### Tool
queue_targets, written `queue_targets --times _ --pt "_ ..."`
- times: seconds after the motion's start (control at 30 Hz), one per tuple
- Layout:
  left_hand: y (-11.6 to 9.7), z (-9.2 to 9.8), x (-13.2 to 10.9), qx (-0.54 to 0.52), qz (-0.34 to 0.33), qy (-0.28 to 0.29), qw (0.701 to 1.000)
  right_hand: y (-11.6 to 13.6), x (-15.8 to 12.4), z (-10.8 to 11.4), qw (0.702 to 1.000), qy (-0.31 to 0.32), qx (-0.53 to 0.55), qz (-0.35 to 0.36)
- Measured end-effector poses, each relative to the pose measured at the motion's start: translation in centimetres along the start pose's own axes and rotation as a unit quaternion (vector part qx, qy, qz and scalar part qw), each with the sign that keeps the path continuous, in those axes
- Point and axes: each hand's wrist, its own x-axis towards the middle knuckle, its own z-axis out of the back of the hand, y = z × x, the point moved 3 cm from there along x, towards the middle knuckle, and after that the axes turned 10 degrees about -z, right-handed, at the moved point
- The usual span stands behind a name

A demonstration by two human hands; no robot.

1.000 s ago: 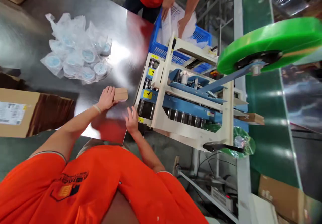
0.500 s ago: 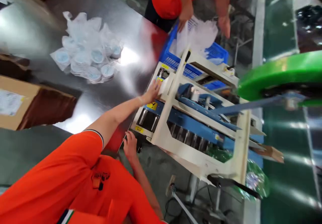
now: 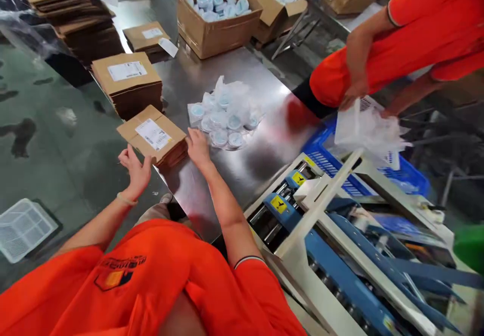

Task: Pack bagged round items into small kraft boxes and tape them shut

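A stack of flat cardboard cartons (image 3: 170, 129) with a white label on top lies at the table's edge in front of me. At its near left side is my left hand (image 3: 138, 171), thumb and fingers apart, with nothing visible in it. My right hand (image 3: 198, 147) is at the stack's right corner, fingers bent loosely and seemingly touching the edge, not closed around it. Just beyond the right hand lies a pile of round white-and-blue discs in clear bags (image 3: 223, 119).
A carton-sealing machine (image 3: 280, 225) with rollers stands at right. Behind it, a co-worker's hands (image 3: 355, 91) hold plastic bags over a blue basket (image 3: 321, 152). More carton stacks (image 3: 128, 81) and an open box of discs (image 3: 215, 34) lie beyond. A white crate (image 3: 26, 230) sits on the floor.
The view has swung left. My left hand has left the machine's roller end and my right hand the table corner beside it; both are now at the carton stack.
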Motion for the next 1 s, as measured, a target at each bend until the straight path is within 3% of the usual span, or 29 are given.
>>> queue_targets --times 0.07,0.13,0.23,0.33,0.43,0.5,0.57,0.63,0.7,0.77,0.87,0.93,1.0 --pt "1.5 -0.5 0.8 -0.039 0.062 0.023 0.997 3.7 2.9 -1.5 0.997 0.049 -0.058 -0.017" --pt "2.1 -1.2 0.8 -0.078 0.098 0.048 0.991 5.9 4.1 -2.8 0.992 0.081 -0.091 -0.033" --pt "1.7 -1.0 0.0 -0.098 0.097 0.056 0.989 6.2 3.8 -3.2 0.995 0.062 -0.053 -0.059" --pt "0.4 0.2 -0.8 -0.104 -0.006 0.065 0.992 3.2 1.5 -0.5 0.99 0.008 0.112 -0.088" --pt "-1.7 0.8 -0.8 -0.14 -0.159 0.072 0.975 -2.0 -3.4 5.0 0.959 -0.106 0.242 -0.103" --pt "-3.9 0.1 -0.5 -0.171 -0.265 0.088 0.945 -5.7 -8.2 8.7 0.944 -0.223 0.205 -0.134" --pt "-6.8 -1.6 -0.4 -0.197 -0.377 0.136 0.895 -8.6 -13.3 10.7 0.935 -0.288 0.088 -0.19" --pt "-10.1 -4.0 -0.6 -0.201 -0.468 0.215 0.833 -10.4 -17.4 10.3 0.933 -0.267 -0.02 -0.241" --pt "-13.0 -6.7 -0.8 -0.174 -0.505 0.308 0.788 -11.6 -19.9 8.2 0.938 -0.2 -0.078 -0.273" --pt "-14.7 -9.5 -0.9 -0.121 -0.479 0.414 0.764 -12.5 -21.0 5.6 0.943 -0.139 -0.086 -0.289" --pt "-14.7 -12.9 -0.9 -0.039 -0.377 0.582 0.72 -13.9 -21.0 3.2 0.952 -0.094 -0.042 -0.288" --pt "-14.0 -14.4 -0.7 -0.013 -0.326 0.643 0.693 -14.9 -20.8 2.8 0.959 -0.094 -0.021 -0.267" --pt "-13.7 -15.7 -0.3 -0.008 -0.293 0.657 0.694 -15.6 -21.1 2.9 0.965 -0.104 -0.041 -0.237"
